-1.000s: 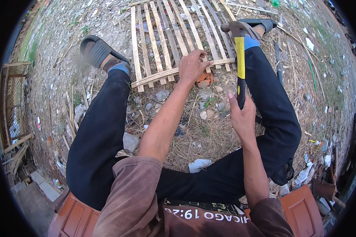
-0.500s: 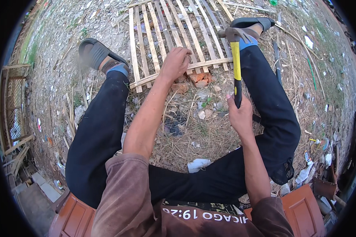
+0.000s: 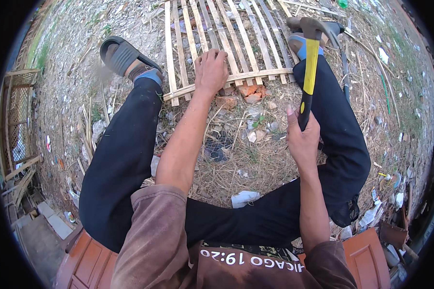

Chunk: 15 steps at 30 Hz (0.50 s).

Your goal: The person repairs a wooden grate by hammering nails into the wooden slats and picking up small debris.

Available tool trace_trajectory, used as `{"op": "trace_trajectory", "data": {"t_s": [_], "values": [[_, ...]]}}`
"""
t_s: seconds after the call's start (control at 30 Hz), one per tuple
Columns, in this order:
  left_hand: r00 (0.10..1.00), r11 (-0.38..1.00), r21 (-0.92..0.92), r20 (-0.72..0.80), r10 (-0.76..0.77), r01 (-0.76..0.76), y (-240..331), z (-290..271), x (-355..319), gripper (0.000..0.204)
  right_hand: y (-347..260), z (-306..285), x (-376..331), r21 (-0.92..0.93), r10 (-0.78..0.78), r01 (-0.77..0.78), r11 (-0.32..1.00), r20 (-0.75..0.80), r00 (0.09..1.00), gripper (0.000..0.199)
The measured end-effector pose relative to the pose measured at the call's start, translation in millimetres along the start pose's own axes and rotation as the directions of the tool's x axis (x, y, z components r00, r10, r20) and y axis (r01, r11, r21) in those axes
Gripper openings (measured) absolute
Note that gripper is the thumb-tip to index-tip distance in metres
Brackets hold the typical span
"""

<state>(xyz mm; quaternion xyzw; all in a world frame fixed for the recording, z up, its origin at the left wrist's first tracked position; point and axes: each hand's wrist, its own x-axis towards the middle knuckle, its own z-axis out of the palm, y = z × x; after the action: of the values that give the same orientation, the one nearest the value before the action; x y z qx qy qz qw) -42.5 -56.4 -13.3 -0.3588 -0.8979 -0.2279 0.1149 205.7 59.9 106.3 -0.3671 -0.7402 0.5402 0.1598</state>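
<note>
In my right hand [image 3: 304,142] is a claw hammer [image 3: 310,67] with a yellow and black handle. It is held upright with its metal head at the top, over my right lower leg. My left hand [image 3: 211,72] rests on a panel of thin wooden slats [image 3: 169,50], just beyond the crosspiece [image 3: 267,73] at its near end. Those left fingers are bent down among the slats, and whatever they grip is hidden. Broken orange bricks [image 3: 251,91] lie under the crosspiece.
My legs spread to both sides of the panel, with a sandal [image 3: 125,57] at its left. Dry grass, stones and litter cover the ground. A white scrap [image 3: 245,198] lies near my lap. A lattice wooden frame [image 3: 19,115] stands far left.
The hammer and my right hand have shifted right and slightly nearer. My left hand has turned and moved a little left along the slats. The whole view has shifted slightly.
</note>
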Motion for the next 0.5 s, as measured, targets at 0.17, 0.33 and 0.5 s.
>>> {"op": "trace_trajectory", "data": {"t_s": [0.17, 0.33, 0.5], "values": [[1.0, 1.0, 0.014, 0.005, -0.013, 0.012, -2, 2, 0, 0.024, 38, 11, -6, -0.385, 0.074, -0.024, 0.923, 0.115, 0.991, 0.025], [0.998, 0.999, -0.011, 0.028, -0.047, 0.048, -3, -2, -6, 0.025, -11, -4, -3, -0.226, 0.049, -0.03, 0.974, 0.083, 0.995, 0.026], [0.999, 1.0, -0.009, 0.019, -0.026, 0.026, 4, -1, 1, 0.025, 25, 7, -3, -0.251, 0.085, -0.068, 0.966, 0.058, 0.995, 0.024]]}}
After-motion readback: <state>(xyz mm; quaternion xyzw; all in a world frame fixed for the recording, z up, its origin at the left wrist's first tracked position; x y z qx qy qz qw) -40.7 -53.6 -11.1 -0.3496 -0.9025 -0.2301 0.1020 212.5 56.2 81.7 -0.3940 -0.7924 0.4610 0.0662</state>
